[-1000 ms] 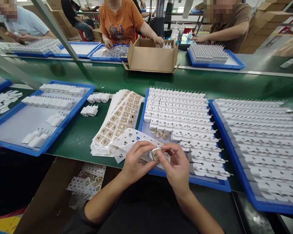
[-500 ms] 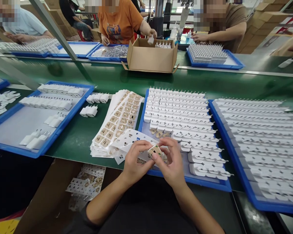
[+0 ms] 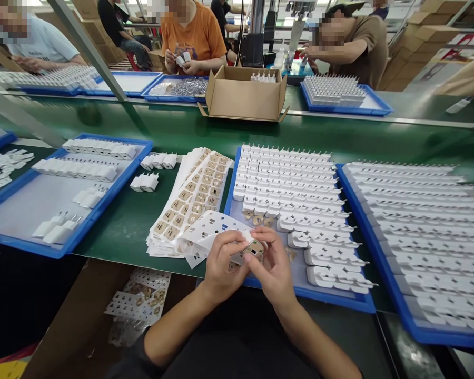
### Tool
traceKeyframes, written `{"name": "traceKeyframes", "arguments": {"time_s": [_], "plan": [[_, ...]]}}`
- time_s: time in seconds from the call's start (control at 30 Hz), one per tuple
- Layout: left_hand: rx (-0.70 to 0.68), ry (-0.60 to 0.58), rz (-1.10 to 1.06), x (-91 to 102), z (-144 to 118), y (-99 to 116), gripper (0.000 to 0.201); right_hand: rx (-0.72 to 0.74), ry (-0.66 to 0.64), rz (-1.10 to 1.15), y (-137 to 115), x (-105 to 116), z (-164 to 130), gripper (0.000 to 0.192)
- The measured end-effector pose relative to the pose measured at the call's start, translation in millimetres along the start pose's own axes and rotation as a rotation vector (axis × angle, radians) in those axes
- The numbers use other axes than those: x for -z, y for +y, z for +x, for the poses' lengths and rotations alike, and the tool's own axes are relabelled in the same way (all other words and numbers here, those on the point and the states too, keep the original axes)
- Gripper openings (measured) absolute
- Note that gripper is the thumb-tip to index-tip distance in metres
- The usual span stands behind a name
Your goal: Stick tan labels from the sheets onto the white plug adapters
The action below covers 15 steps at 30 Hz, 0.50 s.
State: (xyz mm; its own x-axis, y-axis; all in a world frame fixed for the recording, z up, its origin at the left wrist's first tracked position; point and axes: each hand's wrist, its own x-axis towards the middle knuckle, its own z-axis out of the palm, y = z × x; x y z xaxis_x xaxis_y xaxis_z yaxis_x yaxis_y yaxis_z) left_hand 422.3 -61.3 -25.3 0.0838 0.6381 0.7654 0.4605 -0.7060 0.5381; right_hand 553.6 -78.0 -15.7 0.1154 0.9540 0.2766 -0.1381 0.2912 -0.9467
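Observation:
My left hand (image 3: 224,266) and my right hand (image 3: 275,268) are closed around one small white charger (image 3: 254,248), gripping it from either side with the fingertips. A tan label with a dark slot covers the face turned towards me. Below and behind my hands, a blue tray (image 3: 332,301) carries rows of white plug chargers (image 3: 288,179), pins upward or to the right. Several loose tan pieces (image 3: 258,218) lie in it. Left of my hands are stacked sheets of tan labels (image 3: 185,195), with a punched white sheet (image 3: 205,229) across their lower end, partly under my left hand.
Another blue tray (image 3: 398,300) full of chargers stands at right, and a part-filled one (image 3: 102,223) at left. Small charger groups (image 3: 144,182) sit between. Beyond the green bench are an open carton (image 3: 243,100) and co-workers. A box of scrap sheets (image 3: 140,300) is below the edge.
The charger has turned slightly in my fingers and moved a little right. Across the bench, the person in orange has drawn a hand back from the carton and holds a white item in both hands.

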Motion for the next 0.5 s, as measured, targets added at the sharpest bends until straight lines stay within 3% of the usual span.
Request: {"name": "traceKeyframes", "arguments": {"time_s": [0.17,0.5], "plan": [[-0.037,0.012,-0.027,-2.2,-1.3,3.1,0.031,-0.021,0.062,0.102,2.3,-2.7,0.8,0.011],[-0.062,0.025,0.023,-4.5,-4.1,3.1,0.031,-0.087,0.087,0.137,-2.5,-2.2,0.6,0.007]]}}
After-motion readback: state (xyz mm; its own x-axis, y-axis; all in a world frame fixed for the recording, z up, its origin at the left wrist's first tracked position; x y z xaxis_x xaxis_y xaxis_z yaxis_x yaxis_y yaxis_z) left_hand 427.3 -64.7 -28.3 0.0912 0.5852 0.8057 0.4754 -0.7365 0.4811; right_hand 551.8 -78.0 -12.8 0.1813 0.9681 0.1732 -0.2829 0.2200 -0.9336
